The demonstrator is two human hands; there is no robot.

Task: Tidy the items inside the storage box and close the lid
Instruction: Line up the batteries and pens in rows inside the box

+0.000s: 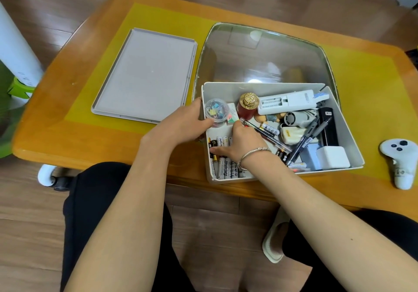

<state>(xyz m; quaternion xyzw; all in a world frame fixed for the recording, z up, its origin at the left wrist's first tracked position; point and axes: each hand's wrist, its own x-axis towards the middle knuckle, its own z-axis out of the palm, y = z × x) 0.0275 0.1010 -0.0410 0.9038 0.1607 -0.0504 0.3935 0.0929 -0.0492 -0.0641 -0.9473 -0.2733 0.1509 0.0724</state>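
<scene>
Rt hand (243,143) fingers flat on batteries (224,167), lengthwise away, lt hand (185,122) gripping storage box (352,147) wall

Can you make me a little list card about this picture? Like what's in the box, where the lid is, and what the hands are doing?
box: white storage box, open, on the table
lid: grey lid, flat on the table, left of the box
inside: batteries, tub of clips, pens, red bottle, remote
left hand: grips the box's left wall by the tub
right hand: in the box, on the batteries
lid on: not yet
</scene>
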